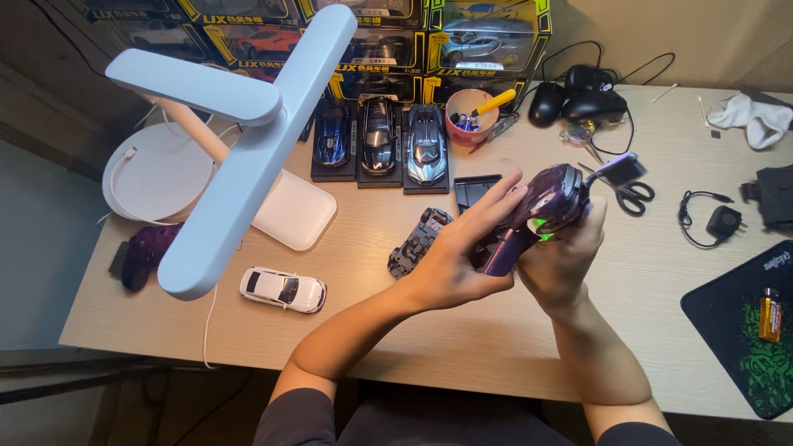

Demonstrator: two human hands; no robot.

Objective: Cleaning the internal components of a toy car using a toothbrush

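While both hands are gripping the purple car shell (541, 213) above the desk (462, 330), left hand (458, 252) and right hand (566, 260) clasping it, chassis (420, 241) lying just left, scissors (632, 196) right, white car (283, 289) farther left, lamp (239, 124) overhanging.

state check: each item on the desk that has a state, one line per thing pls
purple car body shell: off its chassis, held in both hands
left hand: gripping the shell
right hand: gripping the shell
car chassis: bare, lying on desk
white model car: assembled, on its wheels
three display cars: mounted on bases
scissors: closed
pink cup: upright, holding tools
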